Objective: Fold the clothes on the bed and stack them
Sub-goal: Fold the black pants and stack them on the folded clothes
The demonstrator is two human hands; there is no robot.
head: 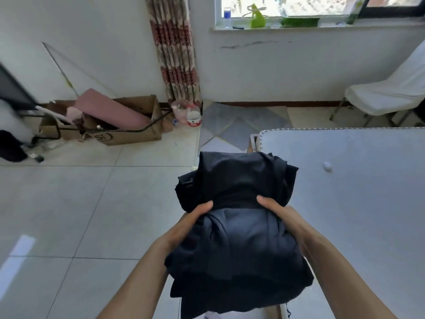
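While both hands grip, clothes bundle (234,226) points away.

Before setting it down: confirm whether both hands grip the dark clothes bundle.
Yes: the left hand and right hand clasp the dark clothes bundle from either side.

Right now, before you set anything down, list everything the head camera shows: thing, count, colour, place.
dark clothes bundle: one bundle, black and navy, held over the bed's near left edge
bed: one, pale grey surface, right half of view
small white object: one, on the bed
chair: one, white, far right by the wall
curtain: one, red and beige pattern, hanging beside the window
cardboard box: one, brown, on the floor at left
pink board: one, lying in the box
plastic bottle: one, clear, on the floor below the curtain
green items: several, on the windowsill
left hand: grips the bundle's left side
right hand: grips its right side
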